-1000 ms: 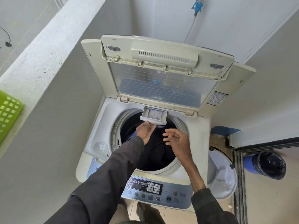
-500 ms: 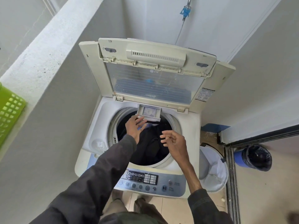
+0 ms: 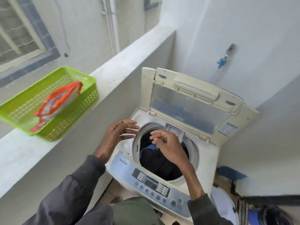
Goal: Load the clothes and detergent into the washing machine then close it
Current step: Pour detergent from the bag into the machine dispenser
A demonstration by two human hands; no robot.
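Lid [image 3: 193, 88] up, drawer [image 3: 176, 129] out, seemingly awaiting the pouch [image 3: 56, 103]; left hand [image 3: 118, 135] spread, right hand [image 3: 170, 146] loosely curled, both empty.

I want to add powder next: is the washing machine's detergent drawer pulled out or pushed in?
Pulled out. The detergent drawer juts forward from under the raised lid, its tray exposed above the clothes in the drum.

Soft daylight, heavy motion blur, wide-angle bending at edges.
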